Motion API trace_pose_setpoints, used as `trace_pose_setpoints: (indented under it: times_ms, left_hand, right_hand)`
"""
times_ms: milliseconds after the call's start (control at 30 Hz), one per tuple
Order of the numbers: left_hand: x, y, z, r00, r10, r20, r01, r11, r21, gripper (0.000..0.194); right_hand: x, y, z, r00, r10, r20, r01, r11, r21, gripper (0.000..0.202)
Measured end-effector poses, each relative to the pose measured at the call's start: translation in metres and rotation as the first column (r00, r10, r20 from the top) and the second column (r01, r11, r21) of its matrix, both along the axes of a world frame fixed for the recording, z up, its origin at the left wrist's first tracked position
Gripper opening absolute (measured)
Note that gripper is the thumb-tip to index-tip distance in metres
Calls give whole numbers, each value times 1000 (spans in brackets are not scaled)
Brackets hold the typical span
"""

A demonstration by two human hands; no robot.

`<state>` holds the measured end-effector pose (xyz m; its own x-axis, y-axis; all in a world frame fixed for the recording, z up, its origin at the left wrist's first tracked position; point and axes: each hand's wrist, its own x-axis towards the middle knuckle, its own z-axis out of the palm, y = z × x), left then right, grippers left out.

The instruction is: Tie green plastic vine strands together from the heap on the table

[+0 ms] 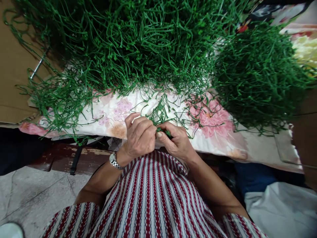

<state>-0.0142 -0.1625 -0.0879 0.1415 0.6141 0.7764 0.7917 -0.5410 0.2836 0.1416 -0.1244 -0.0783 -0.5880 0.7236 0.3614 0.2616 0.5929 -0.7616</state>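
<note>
Both of my hands meet over the near edge of a flowered cloth [114,114]. My left hand [141,136], with a watch [115,160] on its wrist, is closed, its fingers curled against the other hand; what it grips is hidden. My right hand [176,140] pinches a few green plastic stems [166,132] between thumb and forefinger. Just beyond the fingers, a loose bunch of stems [161,110] lies on the cloth. A large tangled heap of green stems [148,43] fills the far side.
Another green heap [257,76] stands at the right, near pale yellow pieces [305,49]. Cardboard [15,72] borders the left side, with a thin metal rod [39,62] by it. Stray stems [66,105] hang over the cloth's left edge.
</note>
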Motion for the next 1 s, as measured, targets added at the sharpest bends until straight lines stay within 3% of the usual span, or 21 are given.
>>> trace_pose_setpoints:
  times_ms: [100,233,433,600,767,867,1000]
  left_hand:
    - [-3,-1,7,998,-64,27,66,993,-97,15]
    - [-8,-2,18,978,-151,141,187,939,-288,14]
    - [-14,2,24,985,-168,-30,133,869,-477,16]
    - [-20,7,26,972,-237,-4,206,854,-478,11]
    - [-23,9,34,904,-345,-253,208,872,-443,17]
    - [-21,9,34,848,-340,-407,180,907,-381,18]
    - [-20,8,30,864,-309,-396,172,923,-344,17]
  right_hand:
    - [2,1,-3,999,-21,35,17,995,98,9]
    - [5,5,-3,997,38,73,-53,977,209,5]
    - [7,10,-5,983,96,157,-145,929,341,7]
    - [9,11,-5,957,151,247,-229,916,328,5]
    - [12,20,7,861,201,467,-357,893,275,7]
    - [12,25,17,807,201,555,-399,879,261,7]
    - [12,29,25,757,221,615,-435,873,221,5]
